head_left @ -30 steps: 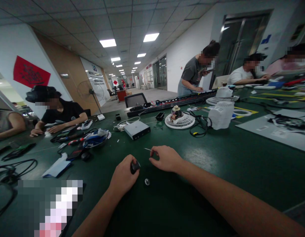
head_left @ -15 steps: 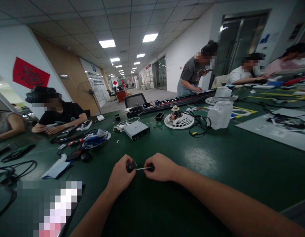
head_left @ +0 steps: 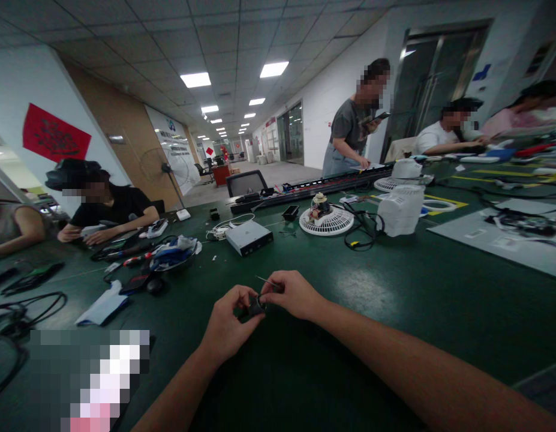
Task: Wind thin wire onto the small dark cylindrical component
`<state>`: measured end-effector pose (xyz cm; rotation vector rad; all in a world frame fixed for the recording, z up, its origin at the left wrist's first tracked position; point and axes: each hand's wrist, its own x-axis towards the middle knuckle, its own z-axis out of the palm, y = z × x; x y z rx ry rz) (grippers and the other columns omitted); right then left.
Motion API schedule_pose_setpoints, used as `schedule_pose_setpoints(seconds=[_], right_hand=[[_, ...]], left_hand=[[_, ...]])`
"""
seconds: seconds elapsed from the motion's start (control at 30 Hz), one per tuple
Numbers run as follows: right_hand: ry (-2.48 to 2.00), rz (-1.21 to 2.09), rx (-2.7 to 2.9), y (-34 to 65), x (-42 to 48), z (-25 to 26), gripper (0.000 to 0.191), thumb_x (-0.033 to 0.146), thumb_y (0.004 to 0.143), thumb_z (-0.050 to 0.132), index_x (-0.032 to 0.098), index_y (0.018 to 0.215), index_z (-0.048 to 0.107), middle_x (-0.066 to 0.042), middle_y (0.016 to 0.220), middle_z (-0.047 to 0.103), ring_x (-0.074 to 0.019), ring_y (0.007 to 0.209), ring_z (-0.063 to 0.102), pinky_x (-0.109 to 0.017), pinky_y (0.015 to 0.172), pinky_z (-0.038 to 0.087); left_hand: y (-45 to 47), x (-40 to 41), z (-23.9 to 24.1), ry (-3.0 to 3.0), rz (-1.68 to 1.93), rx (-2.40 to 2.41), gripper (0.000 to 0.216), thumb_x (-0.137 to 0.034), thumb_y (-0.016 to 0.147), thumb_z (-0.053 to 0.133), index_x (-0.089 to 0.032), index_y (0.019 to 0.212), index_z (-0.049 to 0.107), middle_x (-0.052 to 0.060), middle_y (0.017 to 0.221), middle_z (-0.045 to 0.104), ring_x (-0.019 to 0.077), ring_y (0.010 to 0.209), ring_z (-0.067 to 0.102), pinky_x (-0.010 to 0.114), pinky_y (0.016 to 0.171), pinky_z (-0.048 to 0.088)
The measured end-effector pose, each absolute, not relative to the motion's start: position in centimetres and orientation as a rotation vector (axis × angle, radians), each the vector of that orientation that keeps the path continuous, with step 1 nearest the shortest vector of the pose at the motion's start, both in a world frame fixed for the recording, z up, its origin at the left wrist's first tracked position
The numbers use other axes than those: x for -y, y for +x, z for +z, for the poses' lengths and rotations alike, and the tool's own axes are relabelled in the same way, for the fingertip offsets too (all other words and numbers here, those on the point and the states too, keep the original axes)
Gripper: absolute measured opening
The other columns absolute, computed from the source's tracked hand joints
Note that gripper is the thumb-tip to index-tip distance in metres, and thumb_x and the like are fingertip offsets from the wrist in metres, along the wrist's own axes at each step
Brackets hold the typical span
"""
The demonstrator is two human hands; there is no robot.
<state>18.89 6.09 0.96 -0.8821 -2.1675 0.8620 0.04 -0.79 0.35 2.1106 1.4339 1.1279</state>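
Observation:
My left hand (head_left: 227,321) is closed around a small black part (head_left: 256,308) just above the dark green table (head_left: 394,312). My right hand (head_left: 290,293) pinches a thin metal pin (head_left: 265,281) that sticks out up and to the left, and its fingertips touch the black part. The two hands meet at the part, near the table's front middle. Most of the part is hidden by my fingers.
A grey box (head_left: 249,236), a white fan grille with a motor (head_left: 326,219) and a white fan housing (head_left: 402,209) lie further back. Cables and tools (head_left: 161,255) lie at the left. Several people sit or stand around the table.
My hands moved from apart to touching. The right hand put the pin to the black part, then lifted so the pin now points up-left. The small silver piece on the table is no longer visible.

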Motion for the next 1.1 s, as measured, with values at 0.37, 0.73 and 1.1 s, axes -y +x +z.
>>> schedule_pose_setpoints(seconds=[0.37, 0.73, 1.1], right_hand=[[-0.845, 0.721, 2.312, 19.1, -5.7, 0.9, 0.013, 0.027, 0.075, 0.074, 0.018, 0.084, 0.070, 0.001, 0.074, 0.067, -0.0118, 0.065, 0.058, -0.022, 0.059, 0.038], [-0.656, 0.392, 2.508, 20.0, -6.2, 1.7, 0.014, 0.032, 0.081, 0.071, 0.019, 0.086, 0.071, -0.001, 0.080, 0.069, -0.0131, 0.073, 0.060, -0.023, 0.065, 0.038], [-0.869, 0.956, 2.320, 19.1, -6.4, 0.0, 0.018, 0.028, 0.069, 0.074, 0.016, 0.080, 0.065, 0.002, 0.072, 0.064, -0.0107, 0.063, 0.056, -0.020, 0.053, 0.037]], left_hand=[[-0.2, 0.8, 0.0, 2.081, 1.090, -1.339, 0.027, -0.012, 0.072, 0.070, -0.021, 0.074, 0.045, 0.003, 0.096, 0.066, 0.0193, 0.093, 0.063, 0.033, 0.081, 0.050], [-0.3, 0.9, 0.4, 1.931, 0.984, -1.281, 0.029, -0.014, 0.072, 0.072, -0.022, 0.079, 0.045, 0.003, 0.099, 0.071, 0.0201, 0.096, 0.066, 0.037, 0.088, 0.050], [0.0, 0.9, 0.1, 2.006, 0.993, -1.334, 0.027, -0.011, 0.071, 0.069, -0.022, 0.073, 0.044, 0.003, 0.094, 0.069, 0.0208, 0.096, 0.065, 0.035, 0.085, 0.050]])
